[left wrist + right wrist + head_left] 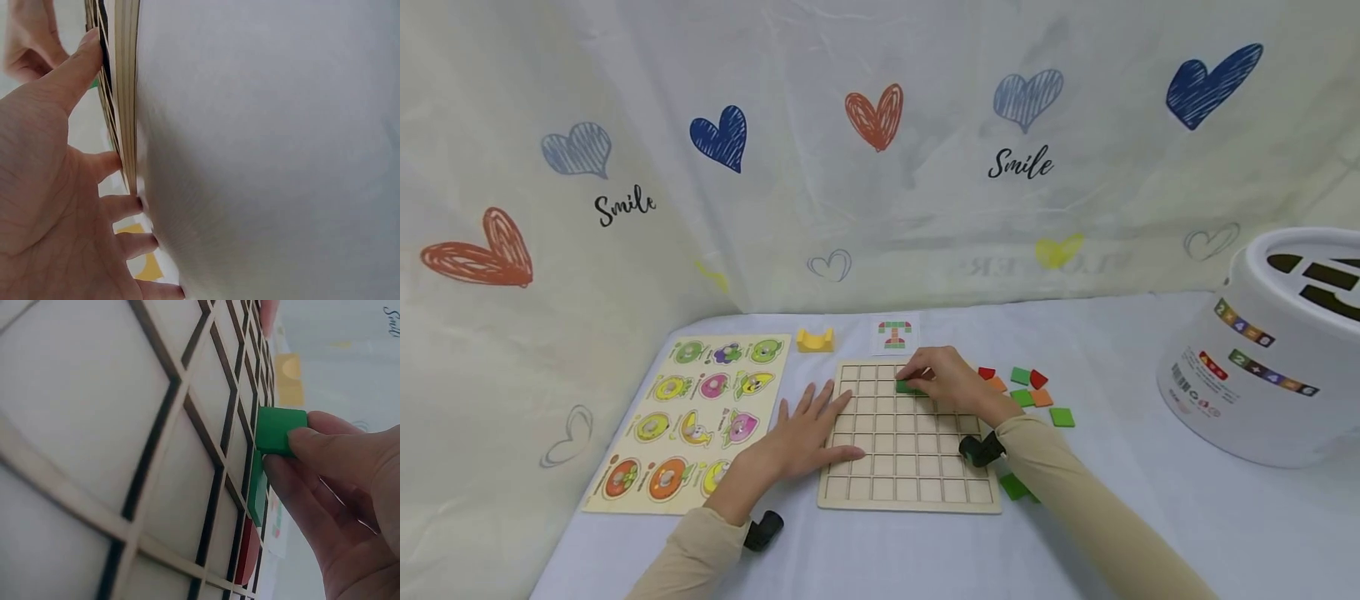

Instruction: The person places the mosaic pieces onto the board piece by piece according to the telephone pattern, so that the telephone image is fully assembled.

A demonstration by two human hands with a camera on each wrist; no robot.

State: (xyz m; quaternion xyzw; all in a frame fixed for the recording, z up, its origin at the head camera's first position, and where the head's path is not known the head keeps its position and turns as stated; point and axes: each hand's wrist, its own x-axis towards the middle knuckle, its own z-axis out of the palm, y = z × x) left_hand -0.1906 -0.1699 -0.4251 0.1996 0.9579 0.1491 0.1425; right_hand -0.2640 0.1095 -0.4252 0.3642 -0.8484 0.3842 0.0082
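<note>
My right hand (951, 383) pinches a green square tile (274, 428) between thumb and fingers at the top rows of the wooden grid board (895, 492). In the right wrist view the tile stands on edge against the grid. Beside it, another green tile (257, 494) and a red piece (249, 553) sit in cells; from the head they are mostly hidden by the hand. My left hand (793, 442) has its fingers spread at the board's left side, with the thumb (78, 65) over the board's edge in the left wrist view.
A picture card (895, 348) with a red, green and orange pattern lies behind the board, near a yellow holder (815, 340). Loose tiles, such as a green one (1062, 417), lie to the right. A fruit puzzle board (658, 400) is at left, a white bucket (1232, 417) at right.
</note>
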